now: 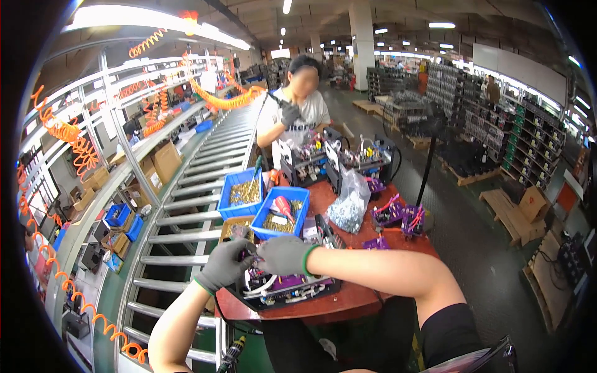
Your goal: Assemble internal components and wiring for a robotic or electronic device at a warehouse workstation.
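Observation:
Both my hands wear grey gloves and meet over the near end of the red table. My left hand (225, 266) is closed, its fingertips pinched at the far left corner of an open electronic unit (289, 293) with a purple circuit board and white cables. Beside it my right hand (283, 255) bends inward, fingers closed against the left fingertips. Whatever small part lies between them is hidden. Just beyond stand a blue bin (255, 227) of brass-coloured screws, with a red-handled tool (283, 206) lying in it, and a second blue bin (227, 213) of screws.
A plastic bag of small metal parts (349, 208) and purple circuit boards (398, 214) lie on the red table (320, 194). Across it a person stands by more open units (305, 158). A roller conveyor (180, 236) runs along the left. A power screwdriver (232, 354) hangs below the table's edge.

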{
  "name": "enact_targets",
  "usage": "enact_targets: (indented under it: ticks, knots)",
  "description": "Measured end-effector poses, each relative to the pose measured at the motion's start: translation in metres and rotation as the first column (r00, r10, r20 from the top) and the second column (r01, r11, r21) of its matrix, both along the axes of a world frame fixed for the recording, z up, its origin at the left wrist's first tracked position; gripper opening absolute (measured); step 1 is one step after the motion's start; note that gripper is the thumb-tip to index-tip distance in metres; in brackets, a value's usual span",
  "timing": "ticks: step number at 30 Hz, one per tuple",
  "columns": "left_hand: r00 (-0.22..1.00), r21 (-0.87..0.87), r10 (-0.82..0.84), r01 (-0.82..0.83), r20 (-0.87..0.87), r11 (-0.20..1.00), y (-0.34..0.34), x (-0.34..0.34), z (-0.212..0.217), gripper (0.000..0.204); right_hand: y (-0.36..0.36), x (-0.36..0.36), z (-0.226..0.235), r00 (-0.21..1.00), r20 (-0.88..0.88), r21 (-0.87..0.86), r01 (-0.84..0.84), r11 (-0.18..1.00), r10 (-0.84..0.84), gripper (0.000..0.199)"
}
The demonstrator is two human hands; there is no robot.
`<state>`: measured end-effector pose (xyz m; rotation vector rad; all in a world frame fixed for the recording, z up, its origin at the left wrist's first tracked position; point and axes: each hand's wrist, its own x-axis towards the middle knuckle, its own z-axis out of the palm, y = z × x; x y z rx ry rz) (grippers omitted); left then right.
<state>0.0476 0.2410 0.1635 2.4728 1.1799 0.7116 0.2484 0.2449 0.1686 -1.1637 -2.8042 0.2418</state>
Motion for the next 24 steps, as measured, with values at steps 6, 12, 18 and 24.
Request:
enact_targets:
  ticks: [6, 12, 18, 24]
  knots:
    - [0.995, -0.029, 0.100, -0.099, 0.020, 0.995, -0.005, 0.001, 0.005, 0.020, 0.015, -0.012, -0.013, 0.997, -0.031, 0.086, 0.066, 0.994, -0.064, 0.027]
    - [0.998, -0.007, 0.049, -0.049, 0.026, 0.999, -0.003, -0.001, 0.002, 0.017, 0.026, -0.014, -0.030, 0.998, -0.013, 0.082, 0.057, 0.995, -0.056, 0.026]
    - [0.990, 0.185, -0.067, 0.089, -0.120, 0.979, -0.017, -0.010, 0.011, 0.015, 0.029, -0.009, -0.032, 0.998, -0.010, -0.048, 0.063, 0.997, -0.064, 0.035]
    - [0.991, 0.086, -0.129, 0.131, -0.026, 0.988, -0.029, -0.024, 0.011, 0.022, 0.032, -0.009, -0.036, 0.997, 0.044, 0.089, -0.071, 0.994, 0.067, 0.036]
